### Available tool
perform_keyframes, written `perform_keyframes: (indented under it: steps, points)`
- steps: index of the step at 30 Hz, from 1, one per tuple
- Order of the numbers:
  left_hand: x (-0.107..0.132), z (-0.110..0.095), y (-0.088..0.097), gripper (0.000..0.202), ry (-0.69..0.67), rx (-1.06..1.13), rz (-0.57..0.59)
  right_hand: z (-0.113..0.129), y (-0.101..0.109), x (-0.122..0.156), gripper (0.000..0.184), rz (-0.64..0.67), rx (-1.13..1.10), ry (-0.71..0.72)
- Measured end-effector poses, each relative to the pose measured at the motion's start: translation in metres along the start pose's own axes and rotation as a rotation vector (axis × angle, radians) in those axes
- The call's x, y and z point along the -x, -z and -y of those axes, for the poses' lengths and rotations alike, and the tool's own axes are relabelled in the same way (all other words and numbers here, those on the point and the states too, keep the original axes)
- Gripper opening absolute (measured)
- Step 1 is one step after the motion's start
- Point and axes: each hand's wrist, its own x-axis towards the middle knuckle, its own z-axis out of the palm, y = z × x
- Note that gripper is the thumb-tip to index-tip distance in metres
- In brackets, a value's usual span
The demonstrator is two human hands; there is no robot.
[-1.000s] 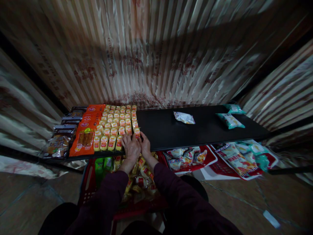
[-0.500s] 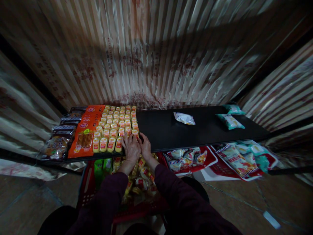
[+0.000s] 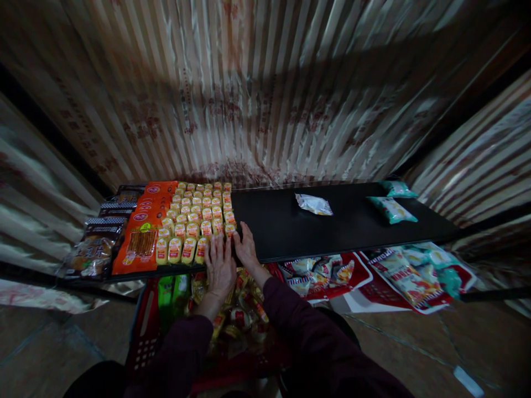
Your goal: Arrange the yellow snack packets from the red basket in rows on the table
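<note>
Small yellow packaged cakes (image 3: 193, 229) stand in close rows on the black shelf (image 3: 269, 221). My left hand (image 3: 220, 269) lies at the front right corner of these rows, fingers stretched forward and slightly apart, touching the front packs. Beside it, my right hand (image 3: 246, 249) rests along the right side of the rows with its fingers extended and the thumb apart. Nothing shows gripped in either hand, though the packs under my left fingers are partly hidden. Below the shelf edge, a red basket (image 3: 143, 331) holds more yellow packs and green packets (image 3: 172, 293).
Left of the cakes lie orange snack bags (image 3: 139, 243) and dark snack bags (image 3: 95, 249). A white packet (image 3: 314, 204) and teal packets (image 3: 392, 209) lie further right. Red baskets of snacks (image 3: 319, 273) sit below the shelf. A striped curtain (image 3: 265, 110) hangs behind.
My left hand has drawn back slightly toward me and its fingers have straightened over the front edge. My right hand has opened a little beside the rows. The view has shifted slightly.
</note>
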Motion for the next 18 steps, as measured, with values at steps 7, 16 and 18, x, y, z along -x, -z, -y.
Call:
perform_keyframes:
  steps: [7, 16, 18]
  points:
    - [-0.004, 0.012, -0.009, 0.060, -0.076, -0.028, 0.014, 0.006, -0.006, -0.007, 0.054, 0.068, 0.028, -0.043]
    - [-0.010, 0.021, -0.020, 0.064, -0.169, -0.096, -0.042, 0.003, -0.012, -0.009, 0.051, 0.065, 0.158, 0.079]
    - [-0.011, 0.021, -0.021, 0.063, -0.170, -0.108, -0.043, 0.001, -0.014, -0.010, 0.052, 0.059, 0.180, 0.102]
